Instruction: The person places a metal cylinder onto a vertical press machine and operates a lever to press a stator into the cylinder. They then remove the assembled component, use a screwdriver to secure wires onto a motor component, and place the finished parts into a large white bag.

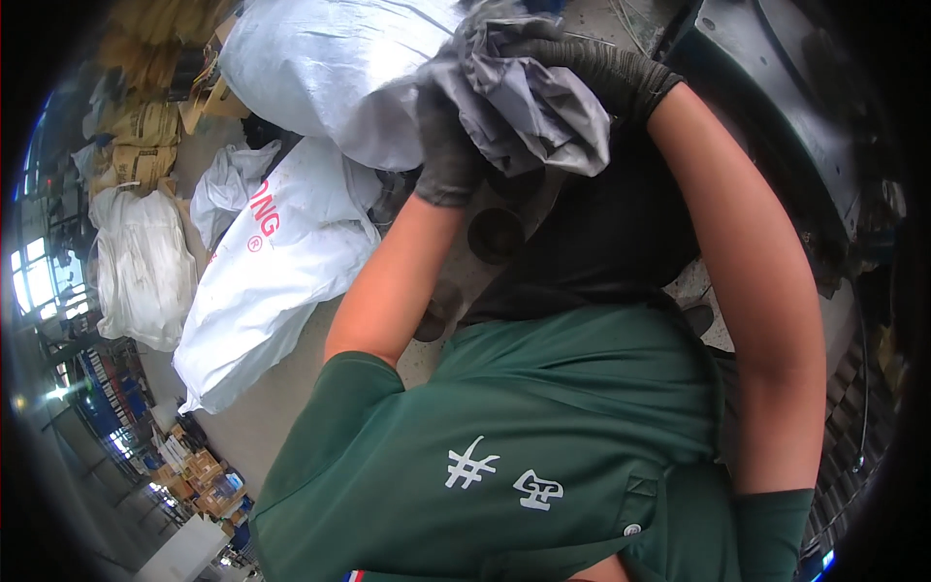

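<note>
A crumpled grey sheet [543,107], thin and stiffly creased like plastic or coated cloth, is bunched up between my two hands in front of me. My left hand [449,145], in a dark knit glove, grips its left side; motion blurs this edge and the sheet covers most of the fingers. From the right, my right hand [616,76], gloved the same way, closes over the upper part of the sheet, its fingertips partly lost in the folds. Right behind my left hand bulges a large pale sack [320,68].
A white plastic sack [291,257] with red print slumps on the floor at left, beside a whitish sack [145,267]. Brown sacks [145,136] lie farther back. Dark metal machinery [776,87] stands close on my right. Cardboard boxes [204,475] are stacked at lower left.
</note>
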